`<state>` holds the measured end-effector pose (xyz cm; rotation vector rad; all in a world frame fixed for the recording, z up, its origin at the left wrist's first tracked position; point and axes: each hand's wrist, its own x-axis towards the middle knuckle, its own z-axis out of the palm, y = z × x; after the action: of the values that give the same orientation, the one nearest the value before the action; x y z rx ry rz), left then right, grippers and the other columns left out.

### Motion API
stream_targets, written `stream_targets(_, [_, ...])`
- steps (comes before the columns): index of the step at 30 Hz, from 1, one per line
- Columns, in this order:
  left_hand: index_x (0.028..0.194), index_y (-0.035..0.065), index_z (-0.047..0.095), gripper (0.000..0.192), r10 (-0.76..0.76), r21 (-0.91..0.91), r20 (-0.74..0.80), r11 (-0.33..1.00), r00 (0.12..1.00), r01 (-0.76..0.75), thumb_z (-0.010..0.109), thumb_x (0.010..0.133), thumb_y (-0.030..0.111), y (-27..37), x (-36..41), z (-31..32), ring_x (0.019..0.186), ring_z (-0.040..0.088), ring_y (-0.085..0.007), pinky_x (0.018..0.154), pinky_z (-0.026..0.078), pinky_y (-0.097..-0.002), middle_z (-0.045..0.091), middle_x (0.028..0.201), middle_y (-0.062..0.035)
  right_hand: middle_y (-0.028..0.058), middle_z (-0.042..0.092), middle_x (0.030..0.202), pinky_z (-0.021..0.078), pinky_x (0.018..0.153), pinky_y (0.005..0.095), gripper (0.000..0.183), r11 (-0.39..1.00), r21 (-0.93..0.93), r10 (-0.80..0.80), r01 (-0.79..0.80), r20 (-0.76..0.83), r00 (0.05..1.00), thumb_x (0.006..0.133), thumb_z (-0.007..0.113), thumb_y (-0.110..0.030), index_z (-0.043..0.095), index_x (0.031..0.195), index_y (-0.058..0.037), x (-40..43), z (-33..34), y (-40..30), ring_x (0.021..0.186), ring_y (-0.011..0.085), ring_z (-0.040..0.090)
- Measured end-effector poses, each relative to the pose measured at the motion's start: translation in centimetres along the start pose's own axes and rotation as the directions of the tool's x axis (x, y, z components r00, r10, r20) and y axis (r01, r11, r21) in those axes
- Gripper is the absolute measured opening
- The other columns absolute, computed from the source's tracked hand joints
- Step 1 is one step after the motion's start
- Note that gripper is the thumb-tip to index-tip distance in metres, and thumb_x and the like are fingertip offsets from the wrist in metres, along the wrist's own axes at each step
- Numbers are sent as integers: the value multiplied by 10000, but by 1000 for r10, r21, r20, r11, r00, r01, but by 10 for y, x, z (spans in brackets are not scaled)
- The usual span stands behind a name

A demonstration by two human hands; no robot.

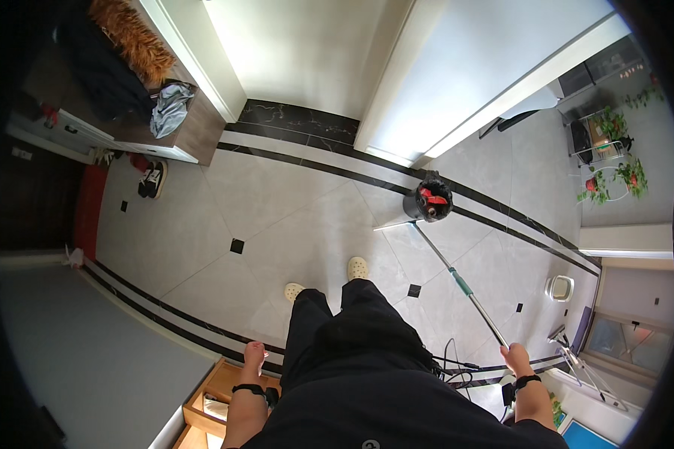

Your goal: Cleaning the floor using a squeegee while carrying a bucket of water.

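Note:
My right hand [517,358] is closed around the upper end of a long metal pole with a green joint [461,282]. The pole slants across the tiled floor to a thin, flat floor-tool head [394,226], seen edge-on, beside a black trash bin [415,207]. Red items lie in the bin's black liner. My left hand [254,354] hangs beside my body with its fingers curled, near an open wooden shelf unit [222,377]; I see nothing in it. Both wrists wear black straps. Cream clogs [358,268] are on my feet.
A bench cabinet [205,126] with clothes stands at the upper left, sneakers [156,179] beside it. Black cables [452,362] hang by my right hip. Farther right are a white-rimmed bin [561,288], a rack with potted plants [598,137] and another floor tool [557,334].

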<state>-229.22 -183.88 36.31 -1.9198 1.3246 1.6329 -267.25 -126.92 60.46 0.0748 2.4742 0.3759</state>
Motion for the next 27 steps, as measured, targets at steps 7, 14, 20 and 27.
stream_targets(7, [901,-35,462,218,100,73,-37,993,994,-97,460,721,87,13,7,8,574,513,-172,561,446,-298,523,731,-110,209,536,667,403,603,401,399,997,68,-43,44,-19,999,686,520,-368,540,651,29,27,4,-25,678,360,512])
stream_targets(14, [907,-37,444,216,98,6,-62,995,993,-97,453,726,79,26,-1,11,586,519,-168,564,435,-283,526,783,-122,194,512,534,420,432,379,433,962,268,13,-51,139,990,717,514,-361,512,589,53,68,31,-57,474,312,527])
stream_targets(20, [935,-26,441,234,59,60,-84,997,995,-54,447,729,85,24,-23,6,627,522,-187,582,432,-302,522,802,-126,70,416,390,336,283,314,400,904,417,-40,-99,313,949,757,492,-299,447,500,5,50,13,-89,298,171,414])
stream_targets(27, [941,-18,454,263,54,37,-84,998,995,-51,468,726,131,11,-28,25,696,533,-203,606,431,-304,530,831,-135,55,421,408,350,291,278,371,800,592,-148,-100,357,922,757,497,-307,490,587,23,15,-40,-122,301,137,395])
